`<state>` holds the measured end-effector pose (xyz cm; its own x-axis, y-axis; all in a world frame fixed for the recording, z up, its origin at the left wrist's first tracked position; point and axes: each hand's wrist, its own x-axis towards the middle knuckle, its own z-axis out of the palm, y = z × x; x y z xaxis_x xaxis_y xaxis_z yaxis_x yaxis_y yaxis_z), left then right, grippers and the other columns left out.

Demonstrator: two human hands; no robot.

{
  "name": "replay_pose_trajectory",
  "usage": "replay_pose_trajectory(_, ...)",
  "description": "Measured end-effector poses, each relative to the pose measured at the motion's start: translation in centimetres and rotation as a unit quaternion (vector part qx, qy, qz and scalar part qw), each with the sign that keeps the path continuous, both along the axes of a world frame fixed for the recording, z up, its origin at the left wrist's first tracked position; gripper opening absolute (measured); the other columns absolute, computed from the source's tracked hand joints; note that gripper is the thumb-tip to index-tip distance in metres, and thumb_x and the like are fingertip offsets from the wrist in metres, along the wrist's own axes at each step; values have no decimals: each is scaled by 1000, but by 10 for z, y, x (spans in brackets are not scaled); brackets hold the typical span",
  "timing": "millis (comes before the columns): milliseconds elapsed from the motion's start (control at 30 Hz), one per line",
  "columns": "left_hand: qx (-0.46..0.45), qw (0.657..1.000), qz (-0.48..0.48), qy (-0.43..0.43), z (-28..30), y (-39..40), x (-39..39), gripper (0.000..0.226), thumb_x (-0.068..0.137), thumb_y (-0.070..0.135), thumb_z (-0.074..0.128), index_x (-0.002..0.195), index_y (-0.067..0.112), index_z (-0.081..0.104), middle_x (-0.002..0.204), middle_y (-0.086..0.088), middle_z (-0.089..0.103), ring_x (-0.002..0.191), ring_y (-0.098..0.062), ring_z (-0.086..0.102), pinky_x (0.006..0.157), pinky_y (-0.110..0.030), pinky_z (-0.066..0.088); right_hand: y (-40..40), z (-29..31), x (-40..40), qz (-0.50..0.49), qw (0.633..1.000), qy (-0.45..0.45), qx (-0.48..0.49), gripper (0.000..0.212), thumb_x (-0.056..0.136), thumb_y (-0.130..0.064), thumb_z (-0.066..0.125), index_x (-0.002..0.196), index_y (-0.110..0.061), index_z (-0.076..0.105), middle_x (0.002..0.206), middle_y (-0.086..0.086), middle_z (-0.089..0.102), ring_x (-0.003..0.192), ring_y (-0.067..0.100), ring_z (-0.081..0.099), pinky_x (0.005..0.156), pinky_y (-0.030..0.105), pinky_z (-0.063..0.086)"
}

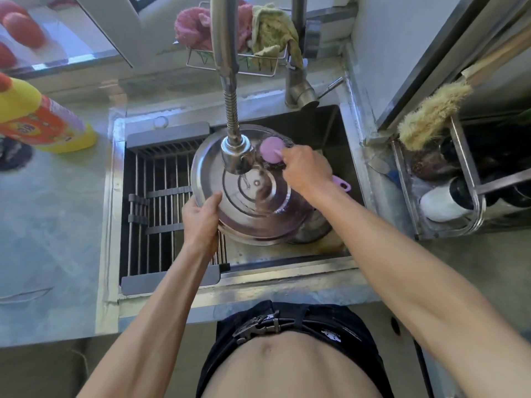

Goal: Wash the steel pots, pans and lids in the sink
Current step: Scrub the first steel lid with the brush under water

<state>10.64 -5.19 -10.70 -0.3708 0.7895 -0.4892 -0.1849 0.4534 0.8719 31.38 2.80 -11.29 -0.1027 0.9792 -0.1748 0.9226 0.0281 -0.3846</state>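
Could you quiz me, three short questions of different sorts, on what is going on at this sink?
1. True or false: water runs from the faucet head onto the steel lid.
2. Which hand grips the lid's rim: A left, B right?
3. Fill in: the right hand holds a pink ____.

Key: 1 true. 2 A, the left hand. 3 scrubber, pressed near the lid's far edge.

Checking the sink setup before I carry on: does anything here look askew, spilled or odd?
Nothing stands out. The left hand holds the steel lid tilted under the running faucet, and the right hand scrubs it with a pink brush. The yellow bottle only looks tilted, apparently from the wide-angle lens.
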Motion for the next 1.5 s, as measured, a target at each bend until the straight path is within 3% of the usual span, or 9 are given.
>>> replay_pose_trajectory(133, 15, 999, 32, 19, 3, 5, -12, 11, 97, 5, 64, 97, 14, 69, 97, -14, 76, 97, -32, 73, 89, -46, 60, -36, 0, 7, 27, 997, -43, -64, 33, 89, -11, 52, 115, -18, 69, 107, 12, 68, 97, 37, 65, 74, 38, 51)
replay_pose_trajectory(300, 12, 999, 28, 22, -7, 7, 2, 7, 102, 17, 62, 98, 15, 68, 91, -5, 77, 89, -22, 74, 87, -41, 61, -87, 12, -17, 86, 987, 84, -109, 20, 94, -18, 51, 92, -18, 71, 87, 6, 67, 81, 33, 64, 61, 34, 45)
replay_pose_trajectory(400, 7, 1000, 18, -3, -12, -2, 17, 15, 103, 25, 61, 95, 16, 68, 87, -6, 73, 83, -22, 70, 83, -41, 59, -73, 16, -30, 96, 985, 129, -65, 31, 95, -16, 51, 113, -28, 73, 95, 3, 69, 83, 29, 62, 64, 32, 39)
replay_pose_trajectory(700, 23, 997, 57, -40, -4, -4, 2, 6, 102, 17, 61, 100, 15, 66, 86, 2, 77, 83, -14, 75, 73, -28, 61, -27, 6, 10, 24, 998, -48, -41, 32, 96, -16, 44, 118, -11, 67, 109, 16, 67, 98, 39, 65, 79, 41, 51)
replay_pose_trajectory(833, 30, 999, 33, -12, -5, 2, 6, 9, 103, 23, 60, 99, 18, 67, 86, 3, 78, 86, -14, 75, 80, -32, 61, -83, 15, 3, 75, 992, 8, -103, 16, 91, -16, 51, 91, -14, 67, 92, 14, 67, 86, 37, 64, 64, 34, 42)
replay_pose_trajectory(967, 6, 999, -4, -45, -11, -2, 26, 26, 105, 36, 53, 100, 14, 66, 91, -7, 75, 89, -28, 71, 86, -44, 59, -88, 25, -17, 114, 985, 104, -82, 28, 100, -27, 50, 72, -19, 51, 71, 3, 53, 71, 33, 56, 59, 34, 38)
replay_pose_trajectory(1100, -7, 997, -34, -67, -15, -12, 37, 31, 107, 38, 50, 102, 14, 69, 92, -5, 77, 89, -23, 72, 83, -38, 59, -42, 16, -24, 74, 993, 85, -23, 15, 94, -18, 53, 83, -18, 63, 78, 3, 58, 79, 35, 60, 59, 33, 34)
replay_pose_trajectory(1333, -1, 997, 7, -81, -16, -13, 12, 11, 103, 19, 59, 108, 16, 69, 100, -6, 78, 99, -25, 72, 93, -44, 58, -4, 14, 8, 41, 998, -31, -28, 32, 102, -21, 43, 123, -13, 66, 120, 16, 65, 107, 40, 63, 81, 40, 47)
replay_pose_trajectory(1500, 7, 998, 24, -50, -17, -7, 3, 9, 104, 19, 59, 103, 14, 67, 86, 0, 77, 84, -17, 73, 76, -31, 62, -49, 9, 24, 55, 990, -80, -105, 25, 94, -16, 52, 114, -11, 67, 111, 15, 65, 99, 37, 64, 70, 34, 39)
